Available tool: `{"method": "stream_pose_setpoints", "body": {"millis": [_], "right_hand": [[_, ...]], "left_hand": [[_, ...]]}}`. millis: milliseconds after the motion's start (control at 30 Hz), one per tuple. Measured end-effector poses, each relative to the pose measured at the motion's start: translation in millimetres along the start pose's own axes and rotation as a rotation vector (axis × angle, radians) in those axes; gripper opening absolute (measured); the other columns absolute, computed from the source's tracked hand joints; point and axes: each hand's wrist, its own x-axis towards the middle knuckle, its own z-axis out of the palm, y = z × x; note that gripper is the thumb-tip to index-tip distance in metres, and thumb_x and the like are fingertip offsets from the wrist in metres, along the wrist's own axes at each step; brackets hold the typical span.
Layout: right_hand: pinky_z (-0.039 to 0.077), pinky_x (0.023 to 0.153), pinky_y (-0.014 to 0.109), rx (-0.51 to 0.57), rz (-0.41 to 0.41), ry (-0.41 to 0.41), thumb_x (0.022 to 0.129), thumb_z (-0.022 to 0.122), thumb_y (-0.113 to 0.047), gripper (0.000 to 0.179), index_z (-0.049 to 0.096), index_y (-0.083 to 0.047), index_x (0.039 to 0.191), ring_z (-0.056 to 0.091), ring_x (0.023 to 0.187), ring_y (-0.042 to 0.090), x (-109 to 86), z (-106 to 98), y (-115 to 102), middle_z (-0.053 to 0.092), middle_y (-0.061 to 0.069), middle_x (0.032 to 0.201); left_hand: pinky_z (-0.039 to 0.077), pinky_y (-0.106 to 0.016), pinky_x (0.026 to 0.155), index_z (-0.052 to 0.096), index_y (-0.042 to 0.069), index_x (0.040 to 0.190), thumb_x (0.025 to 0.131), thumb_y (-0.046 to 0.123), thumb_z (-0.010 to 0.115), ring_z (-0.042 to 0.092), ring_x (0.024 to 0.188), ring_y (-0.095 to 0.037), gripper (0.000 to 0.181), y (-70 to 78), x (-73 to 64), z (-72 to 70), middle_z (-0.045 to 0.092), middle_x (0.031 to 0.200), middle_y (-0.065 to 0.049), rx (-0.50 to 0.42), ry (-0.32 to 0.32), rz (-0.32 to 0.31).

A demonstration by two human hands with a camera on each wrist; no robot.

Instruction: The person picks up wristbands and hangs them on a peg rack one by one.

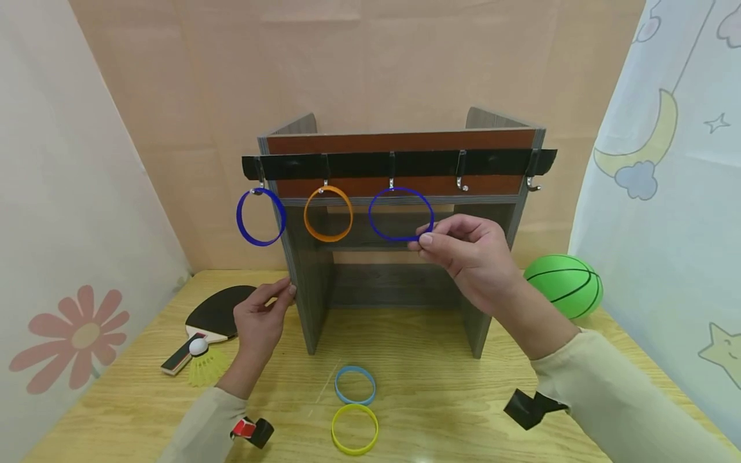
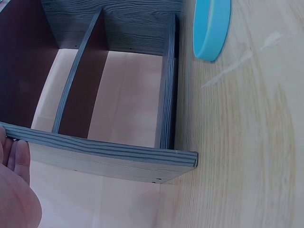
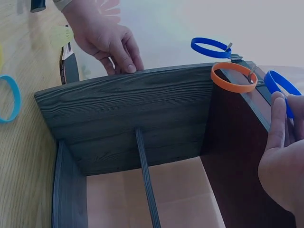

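A blue silicone wristband (image 1: 401, 240) is pinched between thumb and fingers of my right hand (image 1: 471, 257); its top edge is right at the middle hook (image 1: 392, 184). On the two hooks to the left hang a darker blue wristband (image 1: 242, 228) and an orange wristband (image 1: 349, 225). My left hand (image 1: 262, 319) holds the front edge of the grey wooden shelf's left side panel (image 1: 303, 289), its bent fingers on the outer face. A light blue wristband (image 1: 337, 386) and a yellow one (image 1: 333, 437) lie on the table in front.
A black strip (image 1: 359, 166) across the shelf's top carries the hooks; two on the right (image 1: 462, 185) hold nothing. To the left lie a table tennis bat (image 1: 214, 312) and a yellow shuttlecock (image 1: 207, 370). A green ball (image 1: 564, 286) sits right of the shelf.
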Motion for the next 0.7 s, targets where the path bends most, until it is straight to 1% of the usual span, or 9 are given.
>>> {"method": "stream_pose_setpoints", "body": {"millis": [67, 167, 300, 467, 700], "right_hand": [[0.055, 0.082, 0.033, 0.013, -0.004, 0.012, 0.086, 0.055, 0.017, 0.022, 0.068, 0.000, 0.081, 0.068, 0.081, 0.024, 2.9, 2.0, 0.9, 0.065, 0.013, 0.085], [0.054, 0.082, 0.034, 0.027, -0.004, 0.034, 0.086, 0.057, 0.016, 0.019, 0.067, 0.000, 0.081, 0.068, 0.080, 0.024, 6.2, 3.2, 2.4, 0.066, 0.013, 0.085], [0.055, 0.080, 0.033, 0.044, -0.003, 0.057, 0.086, 0.057, 0.016, 0.018, 0.066, 0.001, 0.081, 0.069, 0.080, 0.025, 9.7, 2.0, 5.2, 0.068, 0.014, 0.084], [0.055, 0.080, 0.034, 0.068, -0.010, 0.072, 0.085, 0.056, 0.019, 0.020, 0.066, 0.003, 0.081, 0.069, 0.079, 0.026, 11.9, -0.1, 9.0, 0.068, 0.015, 0.083], [0.055, 0.080, 0.034, 0.059, 0.002, 0.073, 0.085, 0.059, 0.017, 0.017, 0.067, 0.002, 0.082, 0.069, 0.080, 0.026, 12.7, -0.3, 12.5, 0.067, 0.015, 0.083]], "left_hand": [[0.057, -0.023, 0.065, 0.064, -0.021, 0.096, 0.079, -0.024, 0.060, 0.065, 0.073, -0.015, 0.017, 0.1, -0.4, -0.5, 0.065, 0.080, -0.020, 0.012, 0.002, -0.012], [0.056, -0.023, 0.066, 0.066, -0.018, 0.097, 0.080, -0.022, 0.061, 0.065, 0.073, -0.014, 0.018, -5.1, -1.7, -2.6, 0.066, 0.081, -0.018, 0.030, 0.002, -0.021], [0.056, -0.022, 0.067, 0.066, -0.016, 0.098, 0.081, -0.020, 0.062, 0.065, 0.074, -0.013, 0.018, -11.6, -2.9, -4.8, 0.066, 0.083, -0.017, 0.015, -0.002, -0.019], [0.056, -0.021, 0.067, 0.067, -0.016, 0.098, 0.080, -0.020, 0.063, 0.065, 0.074, -0.012, 0.019, -13.5, -2.7, -5.2, 0.066, 0.083, -0.017, 0.020, -0.002, -0.011], [0.056, -0.021, 0.066, 0.067, -0.015, 0.099, 0.080, -0.020, 0.063, 0.065, 0.074, -0.012, 0.020, -14.9, -3.1, -5.3, 0.066, 0.082, -0.017, 0.045, 0.000, -0.009]]}}
